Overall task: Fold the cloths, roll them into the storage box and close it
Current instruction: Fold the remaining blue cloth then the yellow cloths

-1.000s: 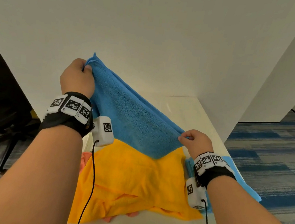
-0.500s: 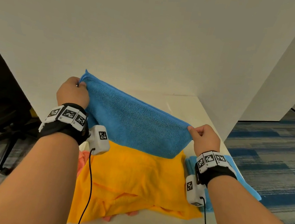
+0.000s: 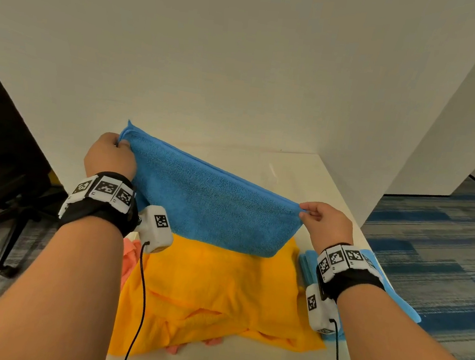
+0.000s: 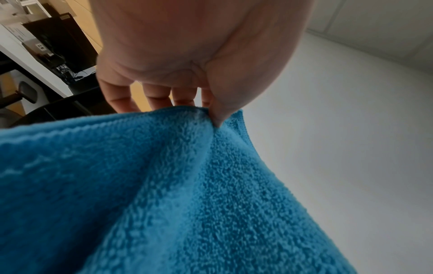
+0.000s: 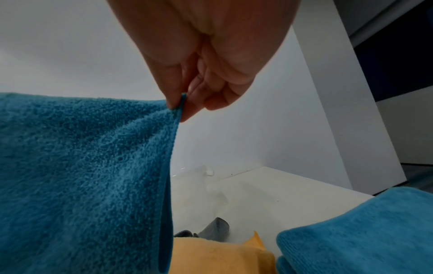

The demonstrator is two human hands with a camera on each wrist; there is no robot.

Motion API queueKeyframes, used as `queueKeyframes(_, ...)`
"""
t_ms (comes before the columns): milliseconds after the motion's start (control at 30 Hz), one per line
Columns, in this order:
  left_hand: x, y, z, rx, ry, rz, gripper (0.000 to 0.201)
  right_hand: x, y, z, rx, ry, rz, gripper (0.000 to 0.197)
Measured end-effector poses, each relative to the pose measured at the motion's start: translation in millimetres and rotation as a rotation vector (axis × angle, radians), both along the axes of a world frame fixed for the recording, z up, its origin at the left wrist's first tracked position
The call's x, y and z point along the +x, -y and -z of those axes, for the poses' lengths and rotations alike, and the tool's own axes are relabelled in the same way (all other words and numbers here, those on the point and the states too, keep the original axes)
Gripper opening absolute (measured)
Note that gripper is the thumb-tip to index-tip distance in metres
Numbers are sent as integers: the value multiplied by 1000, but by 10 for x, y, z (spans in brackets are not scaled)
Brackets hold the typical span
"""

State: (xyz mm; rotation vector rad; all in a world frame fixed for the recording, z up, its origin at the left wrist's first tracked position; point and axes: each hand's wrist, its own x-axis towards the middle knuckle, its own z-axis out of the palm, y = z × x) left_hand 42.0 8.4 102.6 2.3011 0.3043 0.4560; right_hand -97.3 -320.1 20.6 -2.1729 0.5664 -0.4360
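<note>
A blue cloth (image 3: 213,203) hangs doubled over in the air above the white table (image 3: 305,172). My left hand (image 3: 112,153) pinches its upper left corner (image 4: 206,115). My right hand (image 3: 323,222) pinches the upper right corner (image 5: 180,103) between thumb and forefinger. Under the blue cloth an orange cloth (image 3: 217,293) lies spread and rumpled on the table. A pink cloth (image 3: 130,256) peeks out from beneath the orange one. In the right wrist view a clear storage box (image 5: 199,170) stands behind the hanging cloth, mostly hidden.
A stack of folded light-blue cloths (image 3: 394,295) lies at the table's right edge. A grey cloth (image 5: 213,228) shows beyond the orange one. White partition walls (image 3: 243,62) close the table at the back and right. An office chair (image 3: 8,183) stands at the left.
My left hand has come down and my right hand has risen, so the blue cloth's top edge is now stretched closer to level.
</note>
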Motion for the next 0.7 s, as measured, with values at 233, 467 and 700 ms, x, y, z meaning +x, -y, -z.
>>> queueKeyframes(233, 5, -32, 18, -7, 6, -3, 29, -8, -24, -1, -52, -23, -1, 12)
queueKeyframes(467, -8, -33, 66, 0, -7, 17, 30, -26, -15, 12, -48, -40, 26, 11)
queueKeyframes(700, -7, -6, 83, 10, -9, 43, 29, -47, 22, 5, -1, 13, 93, 14)
